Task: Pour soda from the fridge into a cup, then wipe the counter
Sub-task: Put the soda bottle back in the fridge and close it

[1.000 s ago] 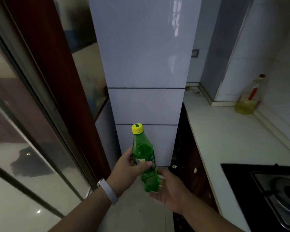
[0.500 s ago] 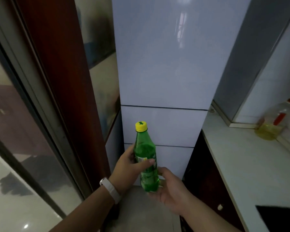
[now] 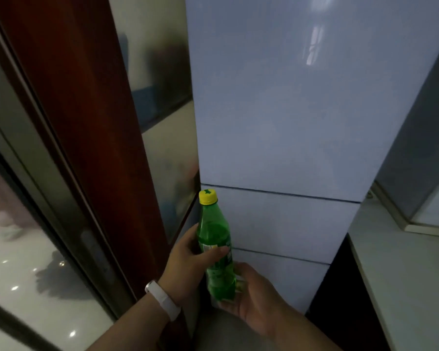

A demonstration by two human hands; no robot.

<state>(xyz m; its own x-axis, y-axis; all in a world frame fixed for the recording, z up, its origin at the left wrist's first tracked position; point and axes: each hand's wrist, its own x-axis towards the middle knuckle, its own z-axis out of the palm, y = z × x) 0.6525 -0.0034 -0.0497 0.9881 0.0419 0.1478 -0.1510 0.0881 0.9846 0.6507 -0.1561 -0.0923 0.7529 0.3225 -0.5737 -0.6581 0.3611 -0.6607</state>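
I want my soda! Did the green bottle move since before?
Yes. The green bottle went up and left against the fridge: its yellow cap was by the lower door line, now just under the upper one.

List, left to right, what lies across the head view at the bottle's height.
glass door → wooden frame → left hand → bottle → right hand → counter

Bottle [image 3: 214, 239] before fridge [image 3: 276, 122], counter [image 3: 403, 262] right.
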